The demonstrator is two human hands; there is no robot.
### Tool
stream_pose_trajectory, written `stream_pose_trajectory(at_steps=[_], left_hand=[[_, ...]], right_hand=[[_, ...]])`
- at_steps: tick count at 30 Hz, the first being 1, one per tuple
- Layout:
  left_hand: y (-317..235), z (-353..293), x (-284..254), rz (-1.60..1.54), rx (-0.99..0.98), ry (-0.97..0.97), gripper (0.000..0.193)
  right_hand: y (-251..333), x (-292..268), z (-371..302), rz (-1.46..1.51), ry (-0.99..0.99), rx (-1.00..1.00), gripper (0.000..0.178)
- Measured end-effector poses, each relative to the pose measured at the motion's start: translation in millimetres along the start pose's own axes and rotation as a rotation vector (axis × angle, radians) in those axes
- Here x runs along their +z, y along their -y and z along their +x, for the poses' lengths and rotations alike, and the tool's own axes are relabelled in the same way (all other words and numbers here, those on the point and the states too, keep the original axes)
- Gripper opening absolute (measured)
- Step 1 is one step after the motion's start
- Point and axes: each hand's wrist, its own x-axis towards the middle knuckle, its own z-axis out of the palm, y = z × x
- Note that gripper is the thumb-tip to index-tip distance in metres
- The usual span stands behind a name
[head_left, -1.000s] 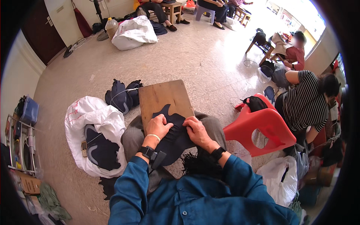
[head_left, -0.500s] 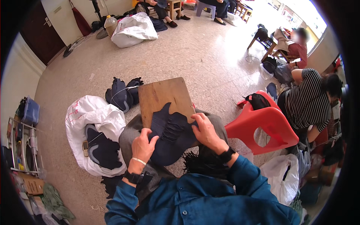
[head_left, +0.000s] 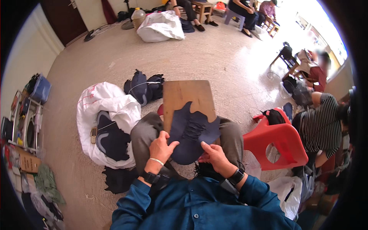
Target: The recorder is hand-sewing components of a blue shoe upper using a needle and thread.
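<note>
A flat, dark navy shoe upper lies over the near part of a wooden board above my lap. Several dark laces or strips cross its middle in rows. My left hand is closed on the upper's lower left edge, thumb on top and fingers mostly hidden beneath. At the lower right edge, my right hand pinches the same piece between thumb and fingers. Its rounded end points toward me, while the two pointed ends rest on the board.
On the left, a white sack holds dark uppers and a small phone. Tied bundles of uppers lie beyond it. To the right stands a red plastic chair, with a person in stripes past it. Others sit farther off.
My right hand has moved from the upper's right side down to its lower right edge. The upper has turned slightly and now lies flatter. The whole view has shifted.
</note>
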Motion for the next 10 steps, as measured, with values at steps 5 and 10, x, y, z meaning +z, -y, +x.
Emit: stream_pose_trajectory(at_steps=[5,10], left_hand=[[8.9,-21.0,9.2,-0.325,0.002,-0.006,0.053],[14.9,-47.9,-34.0,-1.188,-0.326,0.300,0.069]], right_hand=[[3.2,11.5,7.0,-0.024,0.018,-0.418,0.022],[73.5,57.7,-43.6,0.027,0.447,-0.238,0.036]])
